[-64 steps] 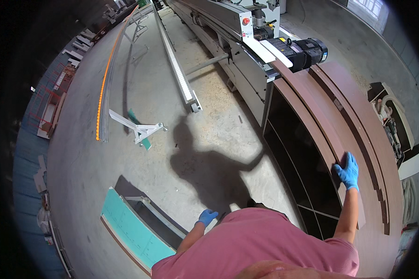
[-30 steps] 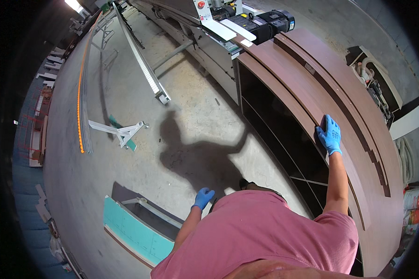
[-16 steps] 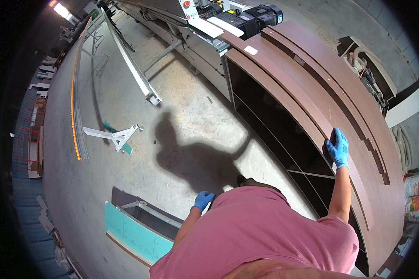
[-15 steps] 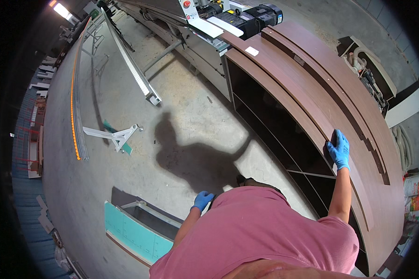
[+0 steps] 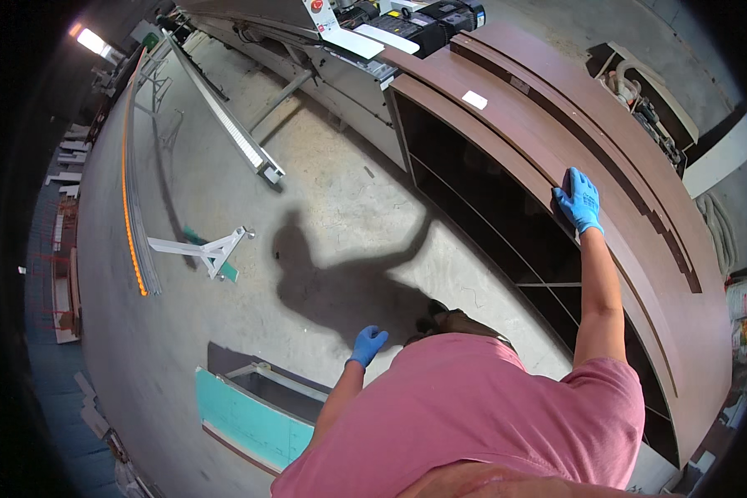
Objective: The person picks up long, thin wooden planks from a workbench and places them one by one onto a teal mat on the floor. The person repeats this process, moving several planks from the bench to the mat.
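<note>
My right hand point(image 5: 581, 203), in a blue glove, rests on a long narrow brown board point(image 5: 515, 137) at the right. Its fingers are stretched out on the top face, and the thumb is near the board's left edge. This board lies lengthwise on a wider brown panel point(image 5: 697, 349). A small white rectangle point(image 5: 474, 100) shows on the brown surface beyond the hand. My left hand point(image 5: 367, 344), also blue-gloved, hangs above the floor at my left side. Its fingers are loosely bent and apart, with nothing visible in them.
Dark open compartments point(image 5: 490, 207) lie below the brown boards. A machine with black motors point(image 5: 440, 29) stands beyond them. Left are a long roller rail point(image 5: 224, 116), an orange-edged rail point(image 5: 127, 191) and a white support leg point(image 5: 195, 247). A turquoise panel point(image 5: 249, 423) stands near my left arm.
My right hand has shifted farther along the brown board, away from me. The white rectangle appears closer to it. My left hand has risen slightly and its fingers show more.
</note>
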`<state>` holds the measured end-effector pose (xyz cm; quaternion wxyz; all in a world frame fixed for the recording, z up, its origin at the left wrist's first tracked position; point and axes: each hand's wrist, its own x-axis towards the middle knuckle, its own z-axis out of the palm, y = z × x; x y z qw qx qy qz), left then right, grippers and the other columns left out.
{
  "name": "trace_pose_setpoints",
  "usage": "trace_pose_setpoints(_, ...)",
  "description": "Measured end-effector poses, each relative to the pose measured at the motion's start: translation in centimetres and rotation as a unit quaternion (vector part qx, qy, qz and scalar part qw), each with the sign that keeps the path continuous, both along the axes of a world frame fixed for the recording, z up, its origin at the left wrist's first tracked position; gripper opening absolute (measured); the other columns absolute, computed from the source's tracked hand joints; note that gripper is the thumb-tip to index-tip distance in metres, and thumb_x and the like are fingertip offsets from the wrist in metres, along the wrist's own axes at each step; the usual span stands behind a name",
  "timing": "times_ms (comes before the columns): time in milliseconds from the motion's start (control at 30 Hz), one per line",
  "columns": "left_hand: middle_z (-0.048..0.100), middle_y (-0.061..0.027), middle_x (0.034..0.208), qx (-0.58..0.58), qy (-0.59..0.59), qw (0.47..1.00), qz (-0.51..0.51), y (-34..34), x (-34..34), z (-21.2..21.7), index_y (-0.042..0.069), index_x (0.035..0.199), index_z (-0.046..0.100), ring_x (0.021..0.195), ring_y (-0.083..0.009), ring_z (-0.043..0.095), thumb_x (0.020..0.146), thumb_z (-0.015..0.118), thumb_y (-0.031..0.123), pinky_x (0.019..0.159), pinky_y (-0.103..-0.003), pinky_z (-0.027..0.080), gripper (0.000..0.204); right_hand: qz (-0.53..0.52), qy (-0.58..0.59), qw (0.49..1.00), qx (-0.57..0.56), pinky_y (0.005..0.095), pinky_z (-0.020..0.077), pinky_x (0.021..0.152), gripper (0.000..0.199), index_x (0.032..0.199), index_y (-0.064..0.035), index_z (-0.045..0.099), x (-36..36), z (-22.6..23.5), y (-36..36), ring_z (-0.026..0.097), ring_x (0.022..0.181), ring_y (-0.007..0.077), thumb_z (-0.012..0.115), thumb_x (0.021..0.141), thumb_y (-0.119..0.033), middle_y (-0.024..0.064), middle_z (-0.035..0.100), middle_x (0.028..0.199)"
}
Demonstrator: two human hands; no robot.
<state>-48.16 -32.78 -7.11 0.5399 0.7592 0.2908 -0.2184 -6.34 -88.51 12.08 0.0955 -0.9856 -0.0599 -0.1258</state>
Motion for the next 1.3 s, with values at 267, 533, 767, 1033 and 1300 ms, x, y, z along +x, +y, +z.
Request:
trace_pose_setpoints(267,0.079,-0.0148,0.111,0.075,0.045,0.993,-0.083,0.6,-5.6,-0.6,-0.004,0.119,0.076,0.101,-0.0222,0.072,0.093,0.081,0.038,0.09,-0.039,0.058,0.05,-0.03,0.046,0.999,-0.005,0.048,0.0471,0.116,0.073,0.151,-0.007,0.056,-4.9,0.3,-5.5,0.06,0.136,0.0399,0.078,0.092,-0.042,0.0187,0.064,0.147)
trace_pose_setpoints(533,0.079,-0.0168,0.112,0.046,0.028,0.997,-0.047,-1.0,-6.7,-2.3,-0.004,0.121,0.075,0.102,-0.0244,0.074,0.089,0.081,0.043,0.091,-0.04,0.058,0.057,-0.019,0.037,0.999,0.023,0.0485,0.0488,0.115,0.073,0.149,-0.0044,0.059,-9.7,0.3,-11.1,0.061,0.135,0.0417,0.081,0.089,-0.04,0.0211,0.065,0.146)
trace_pose_setpoints(767,0.077,-0.0163,0.118,0.097,-0.034,0.985,-0.141,-6.1,1.8,0.4,-0.007,0.125,0.072,0.103,-0.023,0.072,0.093,0.08,0.042,0.091,-0.039,0.057,0.059,-0.019,0.051,0.998,0.041,0.0524,0.042,0.121,0.079,0.153,-0.0046,0.057,-15.3,0.5,-16.2,0.055,0.142,0.0441,0.077,0.091,-0.049,0.0229,0.062,0.151)
trace_pose_setpoints(1033,0.048,-0.0269,0.164,0.314,-0.289,0.843,-0.326,-21.0,23.1,14.6,0.002,0.159,0.048,0.153,-0.045,0.042,0.094,0.074,0.039,0.126,-0.055,0.035,0.079,-0.041,0.058,0.997,0.032,0.0532,0.0422,0.12,0.082,0.153,-0.0055,0.055,-24.4,0.2,-22.2,0.056,0.139,0.0434,0.086,0.083,-0.032,0.0215,0.062,0.149)
trace_pose_setpoints(1300,0.034,-0.025,0.173,0.362,-0.501,0.584,-0.526,-33.2,38.5,24.4,0.008,0.168,0.039,0.162,-0.0457,0.027,0.083,0.084,0.041,0.132,-0.057,0.021,0.102,-0.018,0.04,0.998,0.049,0.0507,0.0418,0.119,0.075,0.15,-0.0073,0.052,-29.8,2.7,-21.3,0.055,0.135,0.043,0.082,0.084,-0.022,0.021,0.061,0.143)
